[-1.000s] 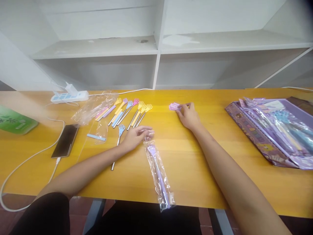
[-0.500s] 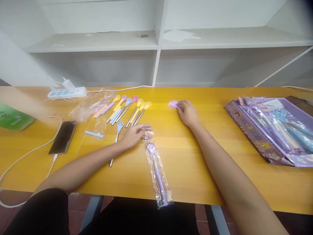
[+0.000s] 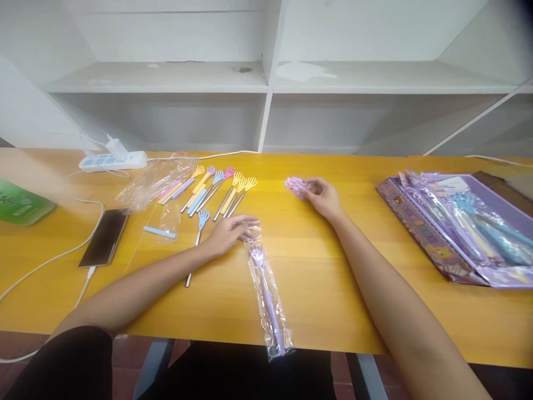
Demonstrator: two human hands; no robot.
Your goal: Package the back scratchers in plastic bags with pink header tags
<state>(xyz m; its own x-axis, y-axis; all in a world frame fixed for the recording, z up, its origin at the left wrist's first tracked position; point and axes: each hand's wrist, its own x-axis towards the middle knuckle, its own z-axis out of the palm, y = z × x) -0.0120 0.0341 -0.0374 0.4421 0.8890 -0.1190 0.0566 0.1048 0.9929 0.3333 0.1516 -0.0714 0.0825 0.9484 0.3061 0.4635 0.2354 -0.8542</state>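
Note:
My right hand [image 3: 322, 197] pinches small pink and purple cards [image 3: 296, 186] just above the table's back half. Fingers closed, my left hand [image 3: 233, 233] holds the top end of a clear plastic bag [image 3: 254, 233]. Inside this bag lies a purple claw-headed stick [image 3: 271, 305], its handle end reaching over the table's front edge. Left of my left hand is a blue-clawed metal stick [image 3: 202, 219], partly covered by my forearm. Behind it, several claw-headed sticks [image 3: 195, 191] in yellow, blue, purple and pink lie side by side.
A purple box [image 3: 433, 233] with bagged sticks stands at the right. At the left are a phone [image 3: 104, 238] on a cable, a power strip [image 3: 113, 161], a green package [image 3: 25, 204], empty plastic bags [image 3: 156, 180] and a blue tube [image 3: 160, 232]. White shelves [image 3: 166, 78] rise behind.
The small cards have been lifted slightly by my right hand, and more of them shows. My left hand stays at the bag's top. The view has shifted slightly.

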